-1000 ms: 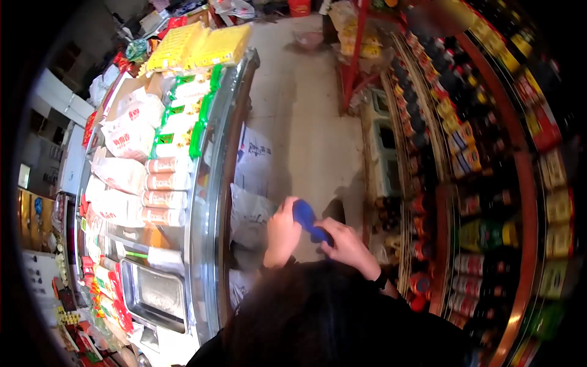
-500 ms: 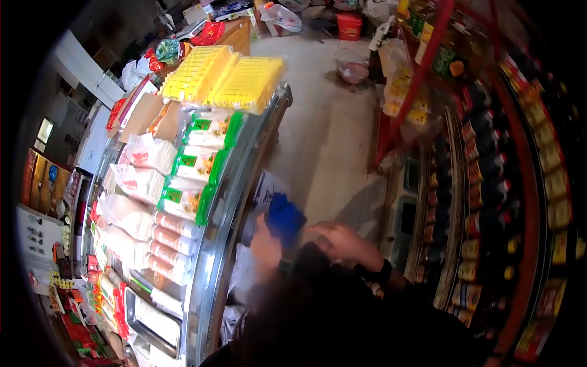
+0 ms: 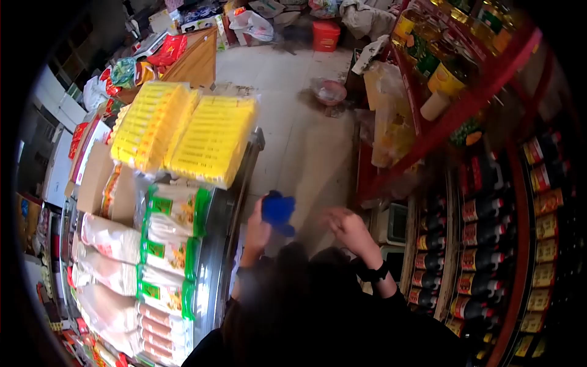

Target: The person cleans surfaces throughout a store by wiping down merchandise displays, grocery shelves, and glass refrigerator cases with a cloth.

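Observation:
My left hand (image 3: 257,227) is closed on a blue cloth-like thing (image 3: 279,211) with a dark patch at its top; its exact kind is not clear. The hand is beside the right edge of the long display counter (image 3: 215,235). To the right, apart from the blue thing, my right hand (image 3: 350,232) is raised over the aisle with its fingers loosely bent and partly spread. Nothing shows in it, though the fingertips are a little blurred. A dark band (image 3: 372,272) circles the right wrist.
Yellow packs (image 3: 211,140) and green-edged bags (image 3: 174,211) lie on the counter at left. Shelves of dark bottles (image 3: 483,208) line the right, behind a red metal post (image 3: 471,101). A basin (image 3: 330,92) and a red bucket (image 3: 326,35) stand on the floor ahead.
My hands have moved apart: the right hand has left the blue thing, which stays in my left hand. The view has shifted, bringing the counter and the yellow packs lower and further left.

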The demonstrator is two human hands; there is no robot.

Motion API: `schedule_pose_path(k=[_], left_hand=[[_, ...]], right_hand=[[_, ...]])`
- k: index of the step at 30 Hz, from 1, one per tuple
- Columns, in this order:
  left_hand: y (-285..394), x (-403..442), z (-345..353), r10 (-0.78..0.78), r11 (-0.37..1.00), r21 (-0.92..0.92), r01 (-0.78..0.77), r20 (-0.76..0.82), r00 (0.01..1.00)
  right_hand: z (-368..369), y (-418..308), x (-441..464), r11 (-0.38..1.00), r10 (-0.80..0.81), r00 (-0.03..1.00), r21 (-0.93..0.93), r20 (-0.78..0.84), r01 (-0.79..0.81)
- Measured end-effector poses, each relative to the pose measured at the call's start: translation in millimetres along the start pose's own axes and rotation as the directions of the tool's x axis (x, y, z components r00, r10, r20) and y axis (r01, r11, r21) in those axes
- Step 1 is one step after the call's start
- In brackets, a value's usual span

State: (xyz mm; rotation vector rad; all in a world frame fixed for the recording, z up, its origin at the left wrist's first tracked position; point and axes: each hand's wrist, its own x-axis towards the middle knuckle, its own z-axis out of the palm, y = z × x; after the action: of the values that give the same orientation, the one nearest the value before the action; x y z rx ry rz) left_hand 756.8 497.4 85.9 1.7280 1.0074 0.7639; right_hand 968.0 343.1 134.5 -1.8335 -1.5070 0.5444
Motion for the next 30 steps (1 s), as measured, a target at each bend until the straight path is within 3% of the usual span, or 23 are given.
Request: schedule_pose_path(k=[2, 3, 4, 6, 7, 9, 10, 11, 13, 14, 15, 16, 17, 20, 22, 23, 24, 26, 27, 29, 30], left_hand=[[7.7, 47.7, 13.8, 0.153, 0.972, -0.209, -0.110, 0.201, 0.968], [19.5, 71.1, 19.9, 0.143, 0.972, -0.221, -0.086, 0.255, 0.956], [40.7, 91.0, 24.6, 0.091, 0.967, -0.256, -0.010, 0.307, 0.947], [57.7, 127.1, 39.7, 0.039, 0.955, -0.287, 0.069, 0.354, 0.934], [57.9, 145.6, 47.3, 0.098, 0.935, -0.352, 0.038, 0.361, 0.928], [53.2, 184.6, 61.7, 0.153, 0.911, -0.413, 0.008, 0.355, 0.922], [47.1, 204.5, 70.1, 0.203, 0.893, -0.450, -0.017, 0.370, 0.907], [44.0, 227.7, 77.5, 0.258, 0.873, -0.485, -0.047, 0.379, 0.889], [46.2, 278.7, 88.7, 0.299, 0.888, -0.450, -0.100, 0.397, 0.868], [46.2, 301.9, 97.1, 0.259, 0.884, -0.467, -0.032, 0.431, 0.865], [46.0, 324.1, 105.5, 0.215, 0.875, -0.482, 0.042, 0.464, 0.859], [34.7, 352.7, 116.7, 0.287, 0.913, -0.394, -0.108, 0.430, 0.856], [31.0, 381.4, 123.1, 0.285, 0.915, -0.386, -0.115, 0.420, 0.862], [24.0, 458.9, 136.6, 0.222, 0.919, -0.394, -0.014, 0.488, 0.844], [41.3, 511.5, 141.1, 0.288, 0.925, -0.317, -0.211, 0.217, 0.933], [46.7, 533.0, 134.9, 0.284, 0.926, -0.315, -0.210, 0.210, 0.936], [94.2, 552.4, 108.2, 0.257, 0.950, -0.246, -0.191, 0.272, 0.927], [55.7, 589.5, 105.6, 0.072, 0.902, -0.432, -0.013, 0.121, 0.990], [58.4, 608.9, 101.4, -0.145, 0.745, -0.650, 0.150, 0.062, 0.988], [31.5, 653.8, 88.3, -0.106, 0.893, -0.449, 0.036, -0.132, 0.986], [21.9, 674.2, 82.5, -0.160, 0.895, -0.442, 0.055, -0.204, 0.966]], right_hand=[[-2.2, 30.1, 36.8, 0.996, 0.068, 0.994, -0.052, -0.088, -0.073], [-1.0, 41.3, 52.5, 0.985, 0.126, 0.976, -0.096, -0.178, -0.145], [-1.7, 47.5, 68.7, 0.983, 0.145, 0.975, -0.084, -0.170, -0.161], [-7.3, 63.1, 108.0, 0.913, 0.388, 0.898, 0.222, -0.207, -0.343], [-7.9, 73.7, 126.2, 0.911, 0.390, 0.899, 0.224, -0.200, -0.346], [-6.3, 102.5, 166.0, 0.786, 0.582, 0.811, 0.288, -0.052, -0.546], [-9.5, 118.8, 188.9, 0.702, 0.670, 0.735, 0.233, 0.106, -0.673], [-11.1, 133.0, 212.9, 0.712, 0.658, 0.745, 0.233, 0.110, -0.663], [-10.2, 156.5, 261.6, 0.567, 0.579, 0.771, 0.549, 0.264, -0.614], [-8.8, 169.1, 284.1, 0.449, 0.491, 0.817, 0.716, 0.302, -0.534], [-10.2, 178.2, 307.4, 0.444, 0.485, 0.817, 0.716, 0.313, -0.538], [-13.4, 186.7, 335.1, 0.324, 0.523, 0.796, 0.794, 0.304, -0.515], [-19.3, 194.1, 365.8, 0.200, 0.558, 0.774, 0.857, 0.299, -0.475], [-50.9, 204.7, 463.1, 0.162, 0.417, 0.829, 0.867, 0.372, -0.471], [-66.9, 229.0, 524.8, 0.183, 0.338, 0.833, 0.837, 0.439, -0.515], [-73.8, 239.5, 556.0, 0.213, 0.262, 0.824, 0.803, 0.502, -0.557], [-82.1, 237.8, 586.9, 0.213, 0.259, 0.817, 0.795, 0.514, -0.568], [-94.0, 222.4, 647.8, 0.351, 0.073, 0.836, 0.771, 0.544, -0.532], [-90.8, 224.2, 677.9, 0.363, 0.070, 0.825, 0.756, 0.561, -0.544], [-79.5, 225.9, 741.2, 0.344, 0.024, 0.810, 0.756, 0.586, -0.557], [-74.0, 223.7, 770.8, 0.357, 0.017, 0.804, 0.747, 0.595, -0.561]])
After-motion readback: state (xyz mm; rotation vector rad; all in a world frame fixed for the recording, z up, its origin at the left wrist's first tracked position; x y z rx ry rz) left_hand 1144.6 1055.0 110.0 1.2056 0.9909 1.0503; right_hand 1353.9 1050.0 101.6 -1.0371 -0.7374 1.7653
